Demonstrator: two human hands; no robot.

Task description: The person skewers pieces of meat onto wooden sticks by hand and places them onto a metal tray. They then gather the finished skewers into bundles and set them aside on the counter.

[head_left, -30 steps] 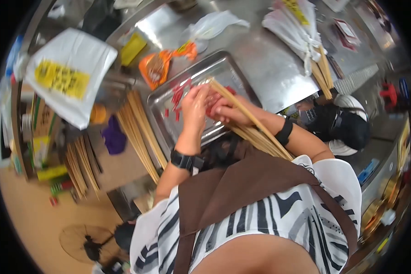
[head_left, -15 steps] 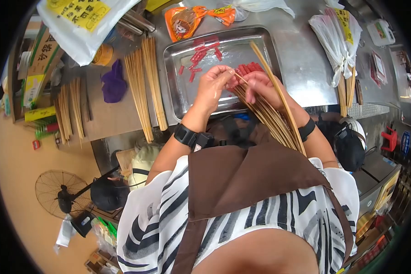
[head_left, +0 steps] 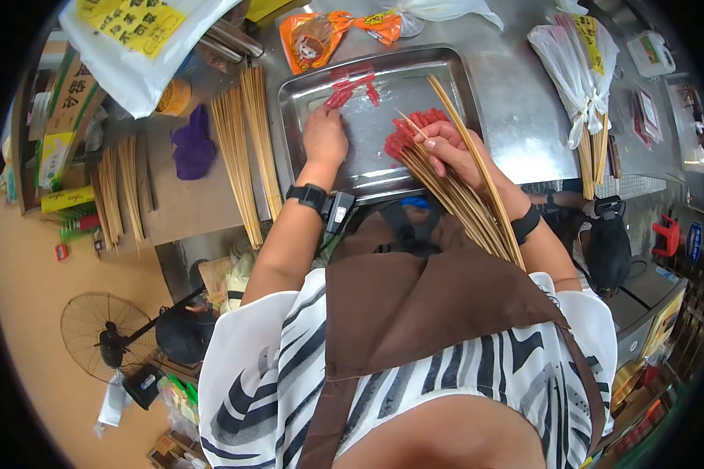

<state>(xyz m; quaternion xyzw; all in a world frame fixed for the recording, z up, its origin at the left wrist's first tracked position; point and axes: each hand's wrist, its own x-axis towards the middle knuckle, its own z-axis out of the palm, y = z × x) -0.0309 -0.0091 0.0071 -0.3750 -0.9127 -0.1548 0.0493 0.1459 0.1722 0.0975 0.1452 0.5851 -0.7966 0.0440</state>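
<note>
My left hand is inside the metal tray, fingers pointing down among short red pieces at its far left. The fingertips are hidden, so any grip there cannot be made out. Above the tray's right side, my right hand is closed around bamboo skewers. One thin skewer sticks out past its thumb with a bare tip. Below that hand lies a bundle of skewers with red pieces on their far ends, resting over the tray's near edge.
Bare skewers lie left of the tray, beside a purple cloth. An orange bag lies behind the tray. White-wrapped skewers are at the right. A white bag covers the back left. A fan stands lower left.
My left hand has left my right hand and moved left to the loose red pieces in the tray. My right hand stays nearly in place, still holding skewers.
</note>
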